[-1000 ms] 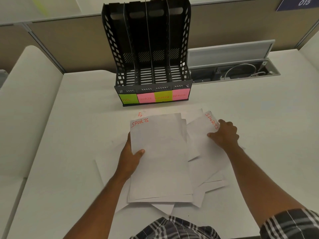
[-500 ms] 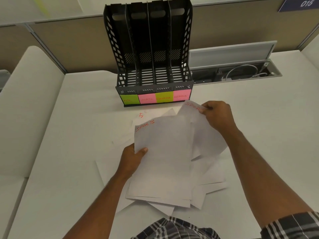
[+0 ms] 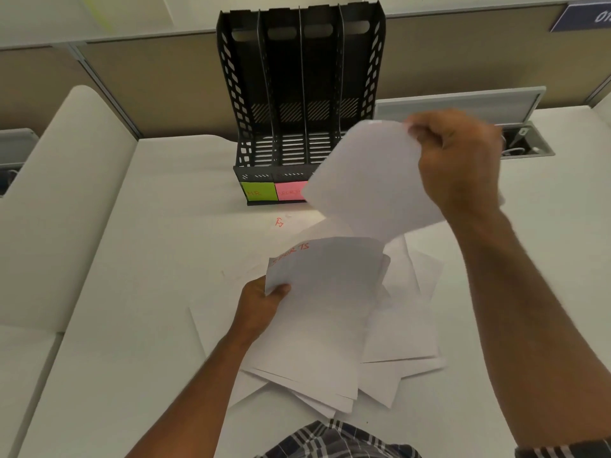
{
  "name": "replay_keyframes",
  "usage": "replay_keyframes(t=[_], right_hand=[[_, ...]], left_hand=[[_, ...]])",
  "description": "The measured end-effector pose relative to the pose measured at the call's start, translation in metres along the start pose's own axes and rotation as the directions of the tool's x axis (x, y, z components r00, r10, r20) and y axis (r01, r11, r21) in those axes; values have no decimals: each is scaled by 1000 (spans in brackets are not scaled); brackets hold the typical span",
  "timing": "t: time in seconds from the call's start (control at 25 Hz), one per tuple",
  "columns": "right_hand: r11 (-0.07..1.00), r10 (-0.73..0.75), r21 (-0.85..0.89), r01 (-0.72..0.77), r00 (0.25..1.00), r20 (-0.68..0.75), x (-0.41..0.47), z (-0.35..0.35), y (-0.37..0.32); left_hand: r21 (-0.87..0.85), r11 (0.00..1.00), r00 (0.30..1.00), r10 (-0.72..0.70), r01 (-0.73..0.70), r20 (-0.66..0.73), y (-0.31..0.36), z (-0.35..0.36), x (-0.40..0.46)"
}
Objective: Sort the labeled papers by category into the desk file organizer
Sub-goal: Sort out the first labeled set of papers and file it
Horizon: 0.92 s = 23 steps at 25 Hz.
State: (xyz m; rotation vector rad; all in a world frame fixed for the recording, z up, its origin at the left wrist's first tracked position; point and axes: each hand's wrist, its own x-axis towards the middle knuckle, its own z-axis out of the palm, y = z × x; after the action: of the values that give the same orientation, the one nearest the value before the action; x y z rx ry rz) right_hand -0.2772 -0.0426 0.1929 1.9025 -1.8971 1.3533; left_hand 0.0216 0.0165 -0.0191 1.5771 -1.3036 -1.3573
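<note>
**One sheet aloft, four slots waiting**

The right hand [image 3: 459, 160] pinches the top edge of a blank-faced white paper sheet [image 3: 373, 180] and holds it in the air in front of the right half of the black plastic four-slot file organizer [image 3: 301, 94], which stands at the far side of the white table [image 3: 148, 259]. Its label is turned away, so I cannot read it. The left hand [image 3: 261, 309] grips the left edge of a white sheet marked "SPORTS" in red [image 3: 324, 292], thumb on top, at the head of the loose pile of white papers [image 3: 403, 325] on the near table.

To do this step well, I judge the lifted sheet should be turned upright and edge-on, lined up with the slot whose label matches, then fed down between the dividers without buckling; holding it by one edge lets it curl.

Counted: four slots, all seemingly holding nothing; two front labels visible, a green sticky note [image 3: 258, 191] and a pink sticky note [image 3: 292, 190], the others hidden behind the sheet. The pile's sheets overlap too much to count exactly; several.
</note>
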Motion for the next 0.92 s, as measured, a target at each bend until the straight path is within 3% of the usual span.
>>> replay_keyframes(t=[0.12, 0.2, 0.4, 0.56, 0.64, 0.76, 0.92], right_hand=[[991, -124, 35, 130, 981, -147, 18, -28, -26], [977, -190, 65, 201, 970, -149, 25, -43, -41], [967, -245, 106, 231, 958, 149, 29, -51, -62], [989, -102, 146, 39, 885, 455, 21, -18, -58], [984, -15, 151, -93, 803, 595, 13, 6, -50], [979, 55, 101, -175, 713, 699, -1, 35, -29], [956, 220, 29, -293, 776, 591, -28, 50, 15]], left_hand=[[28, 996, 996, 86, -86, -8, 8, 2, -2], [93, 979, 983, 184, -181, -25, 15, 4, -3], [26, 918, 917, 396, -395, -45, 43, 2, -12], [-13, 867, 866, 499, -499, 41, 64, 2, -10], [-46, 896, 894, 443, -441, 68, 71, 1, -10], [-36, 973, 973, 230, -229, 27, 68, -1, -7], [-177, 983, 996, 25, -40, -85, 44, -3, 2]])
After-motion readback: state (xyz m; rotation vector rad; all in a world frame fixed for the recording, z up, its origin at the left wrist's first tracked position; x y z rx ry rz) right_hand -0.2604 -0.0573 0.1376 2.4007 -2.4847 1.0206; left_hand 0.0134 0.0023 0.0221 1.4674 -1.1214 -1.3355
